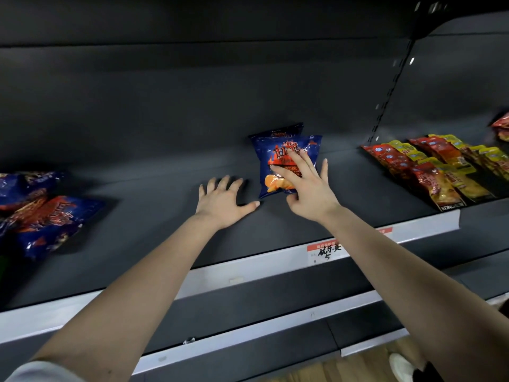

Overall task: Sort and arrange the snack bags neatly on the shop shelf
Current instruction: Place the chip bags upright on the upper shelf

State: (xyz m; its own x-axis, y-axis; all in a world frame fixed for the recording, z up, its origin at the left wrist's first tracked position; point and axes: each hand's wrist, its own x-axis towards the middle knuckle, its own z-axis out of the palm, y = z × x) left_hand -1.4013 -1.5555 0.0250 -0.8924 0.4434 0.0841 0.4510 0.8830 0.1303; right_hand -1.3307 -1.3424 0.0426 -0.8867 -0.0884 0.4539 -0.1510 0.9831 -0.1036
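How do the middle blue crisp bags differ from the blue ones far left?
The middle blue bags sit tidily, one behind the other; the left blue bags lie tumbled in a heap. The right hand touches the middle ones; nothing touches the left ones. Both wear blue with red-orange print.

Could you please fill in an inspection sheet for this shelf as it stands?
Surface: dark shelf.
Job's things: two upright chip bags mid-shelf, one behind the other; heaped blue bags at left.
Clutter: red and yellow packets in rows at right.
Grippers: left hand spread flat on shelf; right hand with spread fingers on front bag.
Cables: nothing seen.
Surroundings: price label; wooden floor below.
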